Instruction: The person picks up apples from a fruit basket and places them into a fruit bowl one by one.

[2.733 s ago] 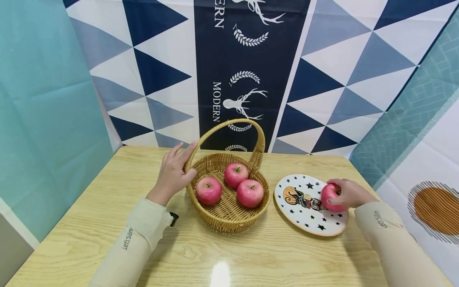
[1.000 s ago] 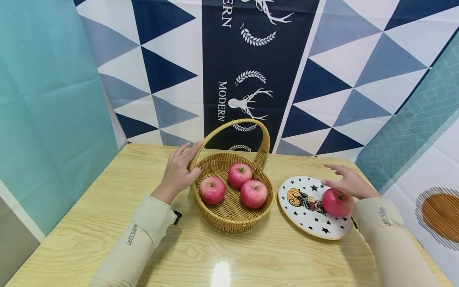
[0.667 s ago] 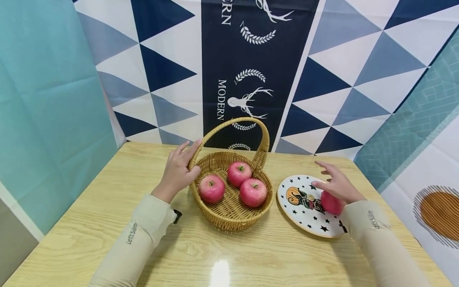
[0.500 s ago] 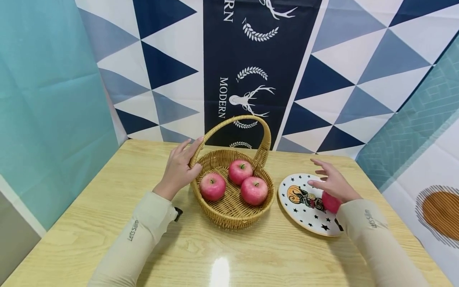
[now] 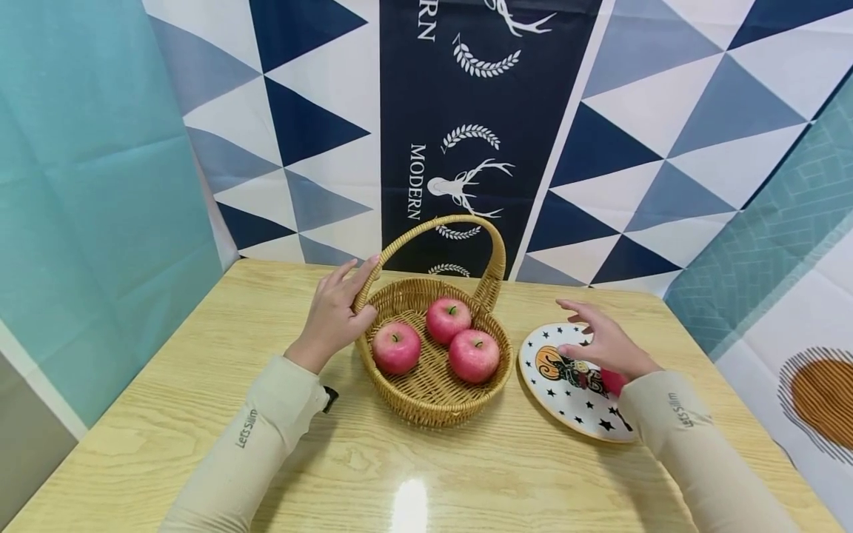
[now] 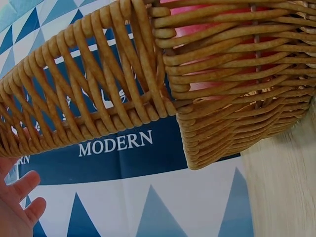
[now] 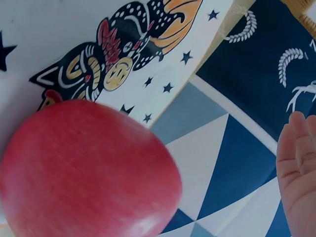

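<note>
My left hand [image 5: 331, 317] holds the near left side of the handle [image 5: 426, 228] of a wicker basket [image 5: 433, 416], thumb and forefinger around it. In the left wrist view, loosely bent fingers [image 6: 19, 197] show below the woven handle. Inside the basket lie a red apple [image 5: 396, 348] at the left, another apple [image 5: 448, 320] at the back and a third apple [image 5: 474, 356] at the right. Over a star-patterned plate [image 5: 566, 411] my right hand [image 5: 608, 344] hovers with fingers spread, holding nothing. An apple [image 7: 94, 173] sits on that plate, partly hidden by this hand in the head view.
Everything stands on a light wooden table [image 5: 333, 474]. Behind it hangs a triangle-patterned cloth [image 5: 313, 133] with a dark deer-print strip [image 5: 440, 96]. A teal cloth [image 5: 100, 185] borders the left side.
My right hand, which gripped the apple on the plate, has let go, lifted and moved left over the plate. My left hand stays on the basket handle.
</note>
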The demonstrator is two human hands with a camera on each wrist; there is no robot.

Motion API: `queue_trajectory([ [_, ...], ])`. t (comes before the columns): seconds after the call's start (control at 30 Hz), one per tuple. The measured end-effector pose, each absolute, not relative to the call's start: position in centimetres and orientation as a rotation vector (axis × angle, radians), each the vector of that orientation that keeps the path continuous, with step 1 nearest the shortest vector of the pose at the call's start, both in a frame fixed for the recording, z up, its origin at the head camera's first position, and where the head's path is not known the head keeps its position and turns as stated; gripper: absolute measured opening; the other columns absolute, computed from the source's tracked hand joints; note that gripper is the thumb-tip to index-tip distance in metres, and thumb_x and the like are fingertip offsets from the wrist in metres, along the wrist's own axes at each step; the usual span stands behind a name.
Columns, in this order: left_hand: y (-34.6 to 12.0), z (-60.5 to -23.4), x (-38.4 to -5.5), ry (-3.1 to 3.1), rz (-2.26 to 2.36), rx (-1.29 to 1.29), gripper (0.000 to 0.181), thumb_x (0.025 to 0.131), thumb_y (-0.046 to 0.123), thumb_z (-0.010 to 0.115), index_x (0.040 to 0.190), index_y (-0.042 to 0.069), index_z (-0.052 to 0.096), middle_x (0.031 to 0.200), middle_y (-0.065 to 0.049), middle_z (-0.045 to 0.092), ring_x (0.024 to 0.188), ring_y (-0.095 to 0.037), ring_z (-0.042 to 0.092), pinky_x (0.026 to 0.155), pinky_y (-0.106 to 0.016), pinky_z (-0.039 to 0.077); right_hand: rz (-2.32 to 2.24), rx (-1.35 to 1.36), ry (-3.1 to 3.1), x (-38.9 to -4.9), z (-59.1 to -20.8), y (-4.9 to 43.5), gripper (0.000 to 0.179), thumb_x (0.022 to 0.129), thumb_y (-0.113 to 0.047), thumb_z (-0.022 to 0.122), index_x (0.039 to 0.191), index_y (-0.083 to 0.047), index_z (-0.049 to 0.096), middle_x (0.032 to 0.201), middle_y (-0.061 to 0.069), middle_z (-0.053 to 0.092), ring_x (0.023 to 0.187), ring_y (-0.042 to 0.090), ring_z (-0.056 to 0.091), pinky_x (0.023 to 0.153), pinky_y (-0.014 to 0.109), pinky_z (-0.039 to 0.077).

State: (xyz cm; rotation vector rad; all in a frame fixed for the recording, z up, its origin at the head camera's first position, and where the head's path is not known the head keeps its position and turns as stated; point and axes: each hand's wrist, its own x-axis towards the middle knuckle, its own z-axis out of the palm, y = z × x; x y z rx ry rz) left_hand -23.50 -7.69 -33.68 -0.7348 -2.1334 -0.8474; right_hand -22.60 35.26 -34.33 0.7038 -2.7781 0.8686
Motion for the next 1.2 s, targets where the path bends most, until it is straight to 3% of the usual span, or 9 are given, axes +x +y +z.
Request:
queue_trajectory([
  [0.8, -7.6, -33.7, -23.5, -2.114, -0.826, -0.731, 0.063, 0.074, 0.014, 0.052, 0.136, 0.005, 0.051, 0.113, -0.021, 0.066, 0.122, -0.042, 0.047, 0.098, -0.058, 0.032, 0.877, 0.88, -2.509, -23.0, -36.5, 31.2, 0.074, 0.067, -0.008, 0.08, 0.131, 0.008, 0.048, 0.131, 0.028, 0.046, 0.108, 0.039, 0.051, 0.081, 0.059, 0.046],
  [1.2, -7.5, -34.0, -23.6, -2.093, -0.837, -0.738, 0.063, 0.074, 0.013, 0.051, 0.136, 0.005, 0.052, 0.113, -0.02, 0.066, 0.121, -0.042, 0.048, 0.098, -0.059, 0.033, 0.854, 1.047, -2.412, -23.1, -36.8, 29.4, 0.078, 0.063, -0.013, 0.081, 0.132, 0.002, 0.049, 0.127, 0.021, 0.05, 0.101, 0.032, 0.052, 0.079, 0.055, 0.047],
])
